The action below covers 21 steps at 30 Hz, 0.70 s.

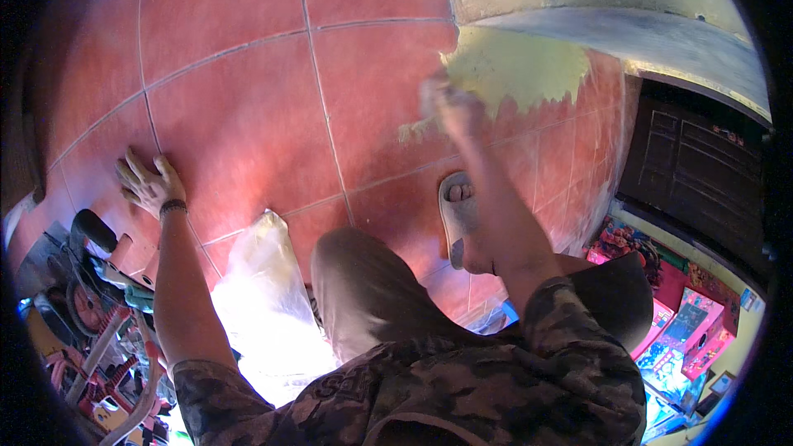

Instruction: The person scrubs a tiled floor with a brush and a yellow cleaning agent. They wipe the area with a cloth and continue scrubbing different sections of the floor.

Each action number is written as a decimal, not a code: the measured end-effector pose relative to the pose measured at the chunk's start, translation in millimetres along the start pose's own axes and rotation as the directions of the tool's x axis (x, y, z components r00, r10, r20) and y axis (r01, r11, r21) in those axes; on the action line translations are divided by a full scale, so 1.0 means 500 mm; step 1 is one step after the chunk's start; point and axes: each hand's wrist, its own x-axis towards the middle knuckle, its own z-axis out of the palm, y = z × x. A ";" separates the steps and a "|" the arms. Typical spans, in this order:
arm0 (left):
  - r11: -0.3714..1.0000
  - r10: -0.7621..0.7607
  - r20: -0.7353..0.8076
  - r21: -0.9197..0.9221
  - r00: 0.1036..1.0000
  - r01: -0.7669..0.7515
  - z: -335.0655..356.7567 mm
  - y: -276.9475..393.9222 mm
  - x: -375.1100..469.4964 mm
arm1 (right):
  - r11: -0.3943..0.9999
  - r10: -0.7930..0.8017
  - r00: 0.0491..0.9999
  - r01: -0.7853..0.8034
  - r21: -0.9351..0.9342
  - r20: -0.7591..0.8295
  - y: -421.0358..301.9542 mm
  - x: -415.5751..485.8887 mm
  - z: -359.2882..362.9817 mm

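Observation:
My left hand (150,187), with a dark bracelet at the wrist, rests flat on the red floor tiles (235,118), fingers spread and holding nothing. My right hand (461,113) is blurred by motion over the tiles. Its fingers are curled around a small greyish object (429,96), too blurred to name. Just beyond it, a pale yellow-green coating (520,68) with a ragged edge covers part of the floor beside the wall base. A smaller smear of the same colour (412,131) lies nearer to me.
A shiny plastic bag (263,279) lies left of my knee. Several frames and tubes (102,347) crowd the lower left. My sandalled foot (457,214) is below my right hand. A dark wooden door (694,148) and pink boxes (703,328) are at right.

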 end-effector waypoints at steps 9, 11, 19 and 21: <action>0.996 0.023 -0.040 0.082 0.999 -0.020 0.010 -0.007 0.004 | 0.530 -0.816 0.578 0.733 0.426 0.021 -0.018 -0.235 0.182; 0.998 -0.006 -0.010 0.066 1.000 0.006 0.016 -0.014 0.005 | 0.517 -0.694 0.711 0.601 0.609 -0.112 0.018 -0.179 0.133; 0.997 0.024 -0.031 0.074 0.999 -0.022 0.034 -0.025 0.011 | 0.644 -0.712 0.677 0.522 0.560 0.187 0.204 -0.254 0.122; 0.997 0.032 -0.017 0.076 0.999 -0.031 0.036 -0.025 0.014 | 0.496 -0.811 0.541 0.435 0.751 0.223 0.198 -0.339 0.237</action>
